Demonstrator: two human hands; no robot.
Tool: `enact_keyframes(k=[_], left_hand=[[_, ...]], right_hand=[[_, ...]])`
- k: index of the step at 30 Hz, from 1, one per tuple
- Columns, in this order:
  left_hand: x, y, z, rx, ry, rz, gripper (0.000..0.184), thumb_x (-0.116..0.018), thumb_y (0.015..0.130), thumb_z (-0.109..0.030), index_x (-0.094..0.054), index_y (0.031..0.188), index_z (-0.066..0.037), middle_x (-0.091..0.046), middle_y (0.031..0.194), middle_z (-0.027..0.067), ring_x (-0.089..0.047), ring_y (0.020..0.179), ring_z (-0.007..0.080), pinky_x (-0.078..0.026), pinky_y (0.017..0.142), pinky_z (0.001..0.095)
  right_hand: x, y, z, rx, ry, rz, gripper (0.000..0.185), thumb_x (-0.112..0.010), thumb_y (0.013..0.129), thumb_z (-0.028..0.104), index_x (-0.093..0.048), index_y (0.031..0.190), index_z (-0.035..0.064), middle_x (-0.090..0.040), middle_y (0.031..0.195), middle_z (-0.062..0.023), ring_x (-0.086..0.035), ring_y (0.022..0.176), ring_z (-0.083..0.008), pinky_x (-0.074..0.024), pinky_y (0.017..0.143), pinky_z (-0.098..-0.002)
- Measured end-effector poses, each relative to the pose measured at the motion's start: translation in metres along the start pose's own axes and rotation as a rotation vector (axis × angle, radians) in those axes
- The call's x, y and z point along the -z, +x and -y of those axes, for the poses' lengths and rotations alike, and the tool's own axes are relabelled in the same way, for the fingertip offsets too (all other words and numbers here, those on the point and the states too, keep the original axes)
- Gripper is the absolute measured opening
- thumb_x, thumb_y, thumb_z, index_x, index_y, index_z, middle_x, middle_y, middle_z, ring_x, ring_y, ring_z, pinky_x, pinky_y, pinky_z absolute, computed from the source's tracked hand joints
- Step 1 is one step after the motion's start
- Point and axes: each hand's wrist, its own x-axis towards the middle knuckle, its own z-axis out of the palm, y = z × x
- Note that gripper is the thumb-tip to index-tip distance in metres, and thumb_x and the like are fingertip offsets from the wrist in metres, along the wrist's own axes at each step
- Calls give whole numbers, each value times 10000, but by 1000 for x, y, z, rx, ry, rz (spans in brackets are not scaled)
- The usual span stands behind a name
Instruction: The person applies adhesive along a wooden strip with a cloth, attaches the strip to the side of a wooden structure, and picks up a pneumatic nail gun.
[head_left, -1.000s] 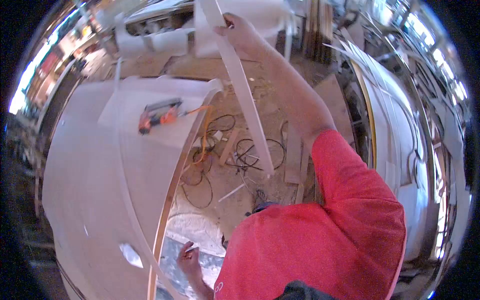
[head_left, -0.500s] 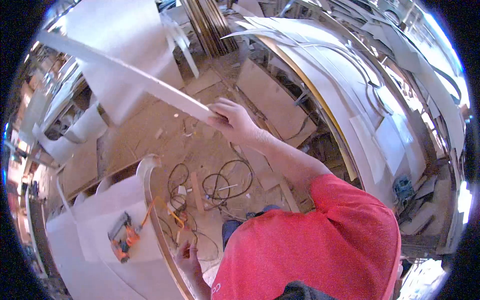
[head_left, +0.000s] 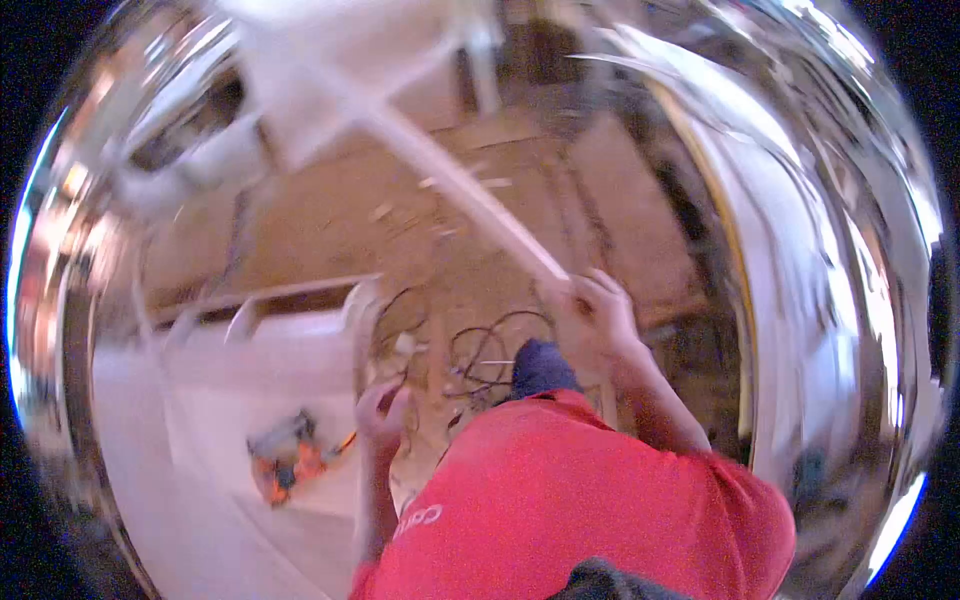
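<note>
My right hand (head_left: 605, 312) is closed around the near end of a long, narrow pale strip (head_left: 470, 195), which looks like wood or board. The strip slants away up and to the left, and its far end blurs into a white sheet. My left hand (head_left: 383, 412) hangs by the edge of a white-topped curved workpiece (head_left: 205, 390), fingers loosely bent with a gap at the thumb and nothing visible in them. On that white top, left of the hand, lies an orange and black power tool (head_left: 292, 458), resembling a nail gun, with an orange hose end.
Dark cords or hoses (head_left: 480, 350) lie coiled on the dusty brown floor (head_left: 330, 225) by my foot. Scraps are scattered there. A large white sheet (head_left: 310, 70) stands ahead. Stacked curved white panels (head_left: 750, 140) line the right side, beside a flat brown board (head_left: 635, 215).
My right hand has moved right and lower in view, bringing the strip with it. My left hand now appears higher. The whole view has shifted and blurred. The power tool stays on the white top.
</note>
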Motion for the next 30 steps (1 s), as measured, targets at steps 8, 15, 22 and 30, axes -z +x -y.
enact_keyframes(k=[8,15,22,30], left_hand=[[-24,154,-7,105,-129,-163,202,-737,931,-169,-747,1058,-13,-745,893,108,-687,800,160,-547,729,313],[-73,319,13,137,-150,-320,257,-732,953,-228,-747,996,25,-753,878,115,-695,786,157,-546,732,307],[-73,495,41,681,-544,-343,345,-722,969,-333,-755,927,8,-656,774,13,-614,681,112,-517,589,296],[-49,650,111,574,-603,-418,260,-762,914,-212,-730,887,45,-709,801,89,-683,654,147,-565,498,323]], right_hand=[[-66,73,-90,106,-89,113,155,-692,883,19,-692,1032,-22,-588,820,-139,-585,708,-282,-465,614,-381],[-118,254,-151,332,-254,297,184,-652,878,31,-702,1054,8,-559,814,-145,-551,751,-371,-476,694,-454],[-187,412,-145,590,-278,409,325,-679,821,39,-699,1145,44,-552,864,-132,-565,844,-373,-503,759,-490],[-303,504,-135,752,-395,431,393,-684,818,68,-697,1211,77,-563,893,-95,-579,857,-343,-518,711,-453]])
